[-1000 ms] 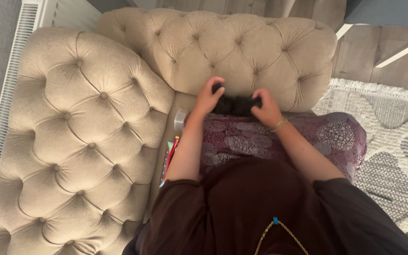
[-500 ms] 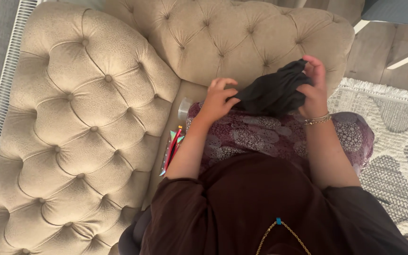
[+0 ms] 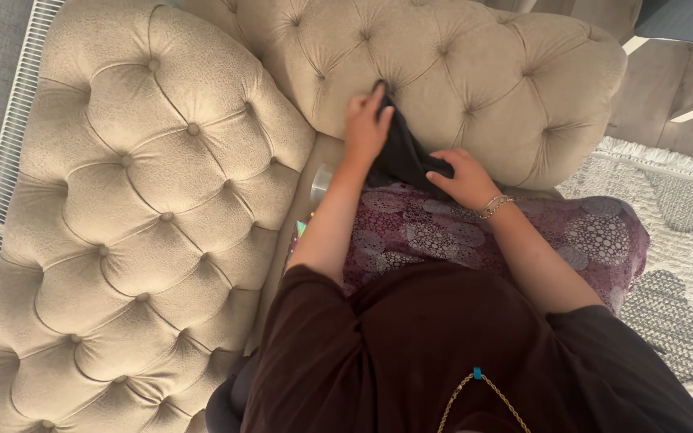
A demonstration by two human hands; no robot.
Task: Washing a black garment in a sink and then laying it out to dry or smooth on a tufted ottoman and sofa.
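Observation:
My left hand [image 3: 366, 124] is raised against the beige tufted armrest [image 3: 475, 72], pinching the upper end of a black cloth [image 3: 401, 156]. My right hand [image 3: 465, 175], with a bracelet at the wrist, grips the cloth's lower end just above my lap. The cloth is stretched between both hands, and part of it is hidden under them. A purple patterned fabric [image 3: 483, 236] covers my lap beneath the hands.
A beige tufted sofa back [image 3: 138, 200] fills the left. A clear plastic cup [image 3: 320, 184] and a colourful packet [image 3: 300, 230] sit in the gap beside my left arm. A grey and white patterned rug [image 3: 675, 232] lies at right, with wooden floor beyond.
My right hand has come down from high at the armrest to my lap. My left hand has risen up against the armrest. The black cloth now stretches the other way between them.

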